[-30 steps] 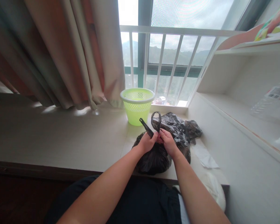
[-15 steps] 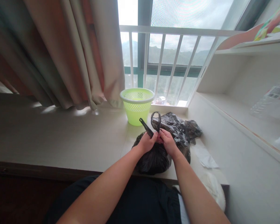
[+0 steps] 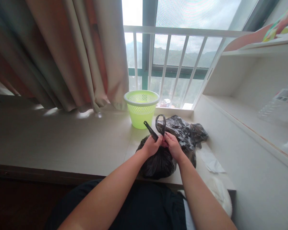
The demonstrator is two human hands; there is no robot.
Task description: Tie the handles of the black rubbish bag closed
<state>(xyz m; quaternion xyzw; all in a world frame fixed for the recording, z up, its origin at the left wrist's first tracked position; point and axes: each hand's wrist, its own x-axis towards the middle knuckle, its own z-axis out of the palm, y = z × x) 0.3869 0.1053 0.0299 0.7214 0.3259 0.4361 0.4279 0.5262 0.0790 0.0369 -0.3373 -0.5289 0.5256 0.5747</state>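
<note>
Unmoved since earlier, left hand [image 3: 151,146] and right hand [image 3: 173,146] pinch the black bag [image 3: 158,166], the bottle label [image 3: 286,95] unreadable.

A black plastic carrier bag [image 3: 159,166], thin, glossy and creased, sits full and rounded at the front edge of the window ledge [image 3: 86,140], towards its right front corner. Its neck is gathered tight; above it one handle [image 3: 150,130] slants leftward as a narrow strip, the other handle [image 3: 164,123] stands as an open loop.
</note>
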